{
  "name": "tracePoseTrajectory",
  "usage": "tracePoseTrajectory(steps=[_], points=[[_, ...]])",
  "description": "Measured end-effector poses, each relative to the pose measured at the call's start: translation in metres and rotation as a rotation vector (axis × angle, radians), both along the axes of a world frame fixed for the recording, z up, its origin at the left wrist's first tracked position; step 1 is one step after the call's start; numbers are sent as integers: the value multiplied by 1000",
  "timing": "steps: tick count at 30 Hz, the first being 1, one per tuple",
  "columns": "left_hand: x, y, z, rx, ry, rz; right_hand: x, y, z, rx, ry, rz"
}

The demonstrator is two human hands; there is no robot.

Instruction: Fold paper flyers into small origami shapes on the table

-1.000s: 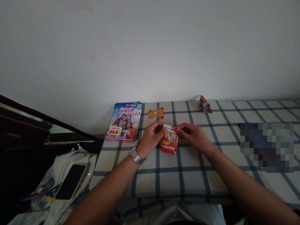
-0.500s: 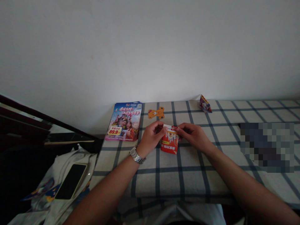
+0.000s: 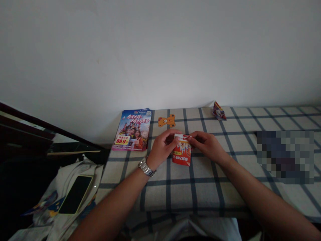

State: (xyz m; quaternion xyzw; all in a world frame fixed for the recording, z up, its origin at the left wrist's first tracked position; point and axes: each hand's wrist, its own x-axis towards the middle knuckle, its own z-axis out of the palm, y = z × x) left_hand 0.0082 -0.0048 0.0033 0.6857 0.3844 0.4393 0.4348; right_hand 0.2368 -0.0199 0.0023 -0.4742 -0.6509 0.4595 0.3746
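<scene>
Between my hands is a small red printed leaflet (image 3: pixel 181 154) with a white strip along its top edge, which looks folded over. My left hand (image 3: pixel 164 146), with a metal watch on the wrist, pinches its upper left corner between thumb and fingers. At the upper right corner, my right hand (image 3: pixel 206 144) grips it the same way. The fingers behind the paper are mostly hidden. Just beyond my hands, a flat orange bear cutout (image 3: pixel 166 121) lies on the checked cloth (image 3: pixel 155 201).
A stack of blue and pink flyers (image 3: pixel 132 130) lies at the table's left rear. A folded paper pyramid (image 3: pixel 219 111) stands near the wall. Far right, an item is pixelated (image 3: pixel 285 157). Left of the table, a phone (image 3: pixel 76 194) rests on pale fabric (image 3: pixel 67 172).
Both hands keep their hold on the leaflet with barely any shift. Its lower part hangs at a slightly different angle.
</scene>
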Motion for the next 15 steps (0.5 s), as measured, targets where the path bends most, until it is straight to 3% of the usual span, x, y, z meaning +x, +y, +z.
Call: tracePoseTrajectory(steps=[15], points=[[-2, -1, 5, 20, 92, 14, -3, -2, 6, -16, -28, 4]])
